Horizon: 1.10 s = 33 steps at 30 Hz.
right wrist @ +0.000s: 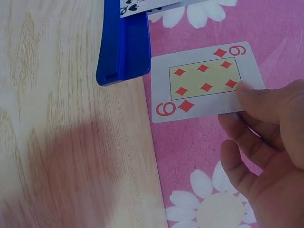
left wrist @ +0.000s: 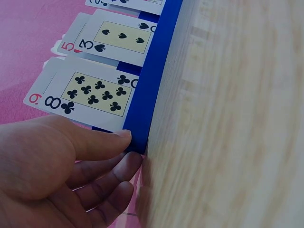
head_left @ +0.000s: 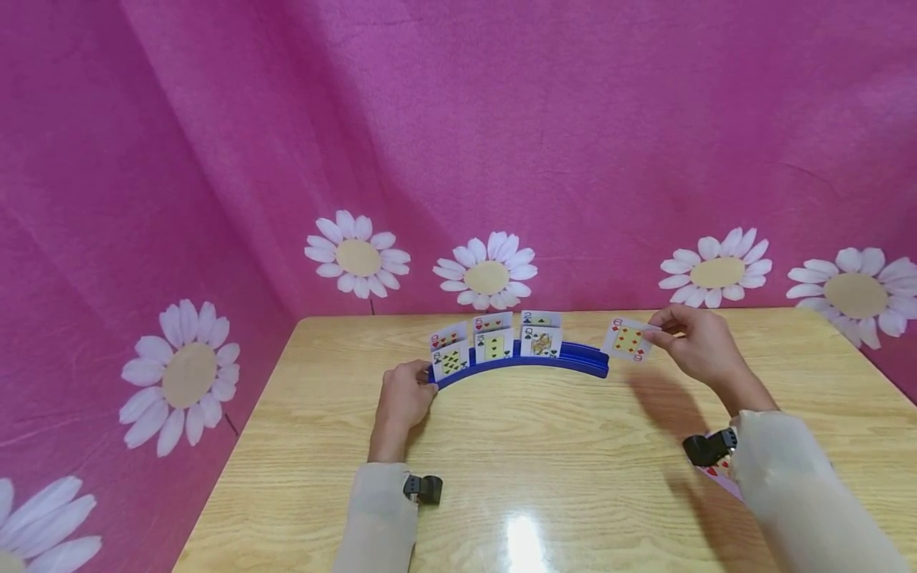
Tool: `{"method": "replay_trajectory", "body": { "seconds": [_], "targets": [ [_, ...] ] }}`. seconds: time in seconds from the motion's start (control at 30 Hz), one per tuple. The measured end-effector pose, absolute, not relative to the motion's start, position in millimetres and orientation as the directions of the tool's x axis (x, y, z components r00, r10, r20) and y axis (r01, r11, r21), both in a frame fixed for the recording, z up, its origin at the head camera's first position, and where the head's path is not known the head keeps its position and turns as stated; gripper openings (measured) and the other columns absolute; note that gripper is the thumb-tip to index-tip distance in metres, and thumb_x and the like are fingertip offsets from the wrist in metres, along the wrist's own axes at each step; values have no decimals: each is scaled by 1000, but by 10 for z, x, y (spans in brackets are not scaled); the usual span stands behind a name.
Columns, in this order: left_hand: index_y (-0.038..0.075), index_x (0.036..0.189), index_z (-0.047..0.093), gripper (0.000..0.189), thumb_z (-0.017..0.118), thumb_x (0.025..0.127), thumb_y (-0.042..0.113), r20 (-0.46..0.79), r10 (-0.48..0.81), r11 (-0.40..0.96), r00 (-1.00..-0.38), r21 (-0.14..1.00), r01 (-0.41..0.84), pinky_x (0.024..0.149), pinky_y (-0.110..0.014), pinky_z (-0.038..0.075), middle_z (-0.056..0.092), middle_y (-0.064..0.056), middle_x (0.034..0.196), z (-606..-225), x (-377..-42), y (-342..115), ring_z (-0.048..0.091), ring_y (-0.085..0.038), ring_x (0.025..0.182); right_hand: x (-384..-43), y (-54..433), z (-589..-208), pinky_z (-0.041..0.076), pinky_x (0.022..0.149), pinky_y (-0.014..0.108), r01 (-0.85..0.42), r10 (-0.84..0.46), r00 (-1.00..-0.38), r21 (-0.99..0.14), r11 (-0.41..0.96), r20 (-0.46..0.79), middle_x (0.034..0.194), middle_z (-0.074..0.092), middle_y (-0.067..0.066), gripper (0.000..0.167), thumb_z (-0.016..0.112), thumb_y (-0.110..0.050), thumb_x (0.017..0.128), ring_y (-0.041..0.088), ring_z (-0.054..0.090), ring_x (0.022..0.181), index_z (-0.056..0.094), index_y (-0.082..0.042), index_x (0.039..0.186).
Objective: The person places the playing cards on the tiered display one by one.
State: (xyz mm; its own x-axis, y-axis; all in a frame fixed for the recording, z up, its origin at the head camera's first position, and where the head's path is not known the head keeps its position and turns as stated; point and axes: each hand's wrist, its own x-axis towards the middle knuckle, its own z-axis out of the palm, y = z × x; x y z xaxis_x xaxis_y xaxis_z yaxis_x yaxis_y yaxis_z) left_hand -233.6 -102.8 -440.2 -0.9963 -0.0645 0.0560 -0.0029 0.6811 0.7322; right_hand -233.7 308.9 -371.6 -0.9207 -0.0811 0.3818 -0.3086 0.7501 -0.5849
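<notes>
A curved blue card holder (head_left: 501, 363) stands on the table with playing cards upright in two rows. Its front row has the eight of clubs (left wrist: 95, 92), the three of spades (left wrist: 121, 38) and a black queen (head_left: 540, 342); behind them show a red nine (head_left: 448, 335), a red five (head_left: 492, 321) and a black two (head_left: 540, 318). At the holder's left end, my left hand (head_left: 406, 395) grips it with the thumb along the front. Just off the right end, my right hand (head_left: 698, 348) pinches the six of diamonds (right wrist: 204, 80) by one edge, in the air.
Partly hidden under the right forearm, a card with red hearts (head_left: 716, 469) lies on the wooden table (head_left: 530, 446). A pink cloth (head_left: 573, 143) with white daisies hangs behind the table and along its left side. Each wrist wears a small black camera (head_left: 428, 489).
</notes>
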Motion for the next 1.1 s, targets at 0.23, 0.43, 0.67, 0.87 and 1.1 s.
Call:
{"method": "replay_trajectory", "body": {
  "seconds": [0.23, 0.43, 0.67, 0.87, 1.1],
  "targets": [
    [-1, 124, 68, 37, 72, 88, 1, 71, -63, 682, -996, 731, 9, 89, -42, 51, 72, -14, 103, -4420, -2349, -1039, 66, -25, 97, -2375, 3026, -3699, 45, 55, 26, -299, -68, -921, -585, 754, 383, 85, 71, 12, 9, 76, -8, 89, 21, 64, 77, 69, -2, 90],
    [0, 126, 67, 37, 72, 89, 2, 51, -69, 683, -996, 730, -10, 91, -42, 51, 71, -15, 106, -4422, -2356, -1038, 65, -26, 99, -2404, 2964, -3682, 46, 56, 27, -308, -79, -921, -589, 747, 381, 84, 71, 12, 10, 75, -8, 89, 22, 64, 77, 69, -1, 90],
    [0, 126, 67, 37, 72, 89, 2, 47, -69, 672, -997, 741, -11, 91, -42, 51, 71, -16, 107, -4419, -2355, -1031, 66, -27, 101, -2445, 2906, -3682, 47, 59, 25, -314, -84, -920, -589, 745, 383, 85, 72, 13, 10, 76, -9, 89, 27, 66, 80, 69, -1, 90],
    [0, 126, 67, 37, 72, 89, 1, 36, -65, 670, -997, 742, -17, 91, -42, 51, 70, -16, 107, -4417, -2345, -1025, 65, -26, 101, -2477, 2859, -3691, 48, 59, 26, -294, -86, -935, -617, 730, 343, 88, 71, 15, 12, 75, -9, 90, 31, 66, 83, 68, 1, 93],
    [1, 127, 67, 38, 72, 90, 2, 29, -76, 674, -997, 738, -30, 92, -42, 51, 70, -15, 109, -4419, -2366, -1031, 65, -26, 101, -2522, 2793, -3674, 47, 58, 27, -311, -99, -930, -616, 724, 354, 88, 71, 16, 13, 75, -10, 90, 32, 65, 84, 68, 1, 93]
  ]
}}
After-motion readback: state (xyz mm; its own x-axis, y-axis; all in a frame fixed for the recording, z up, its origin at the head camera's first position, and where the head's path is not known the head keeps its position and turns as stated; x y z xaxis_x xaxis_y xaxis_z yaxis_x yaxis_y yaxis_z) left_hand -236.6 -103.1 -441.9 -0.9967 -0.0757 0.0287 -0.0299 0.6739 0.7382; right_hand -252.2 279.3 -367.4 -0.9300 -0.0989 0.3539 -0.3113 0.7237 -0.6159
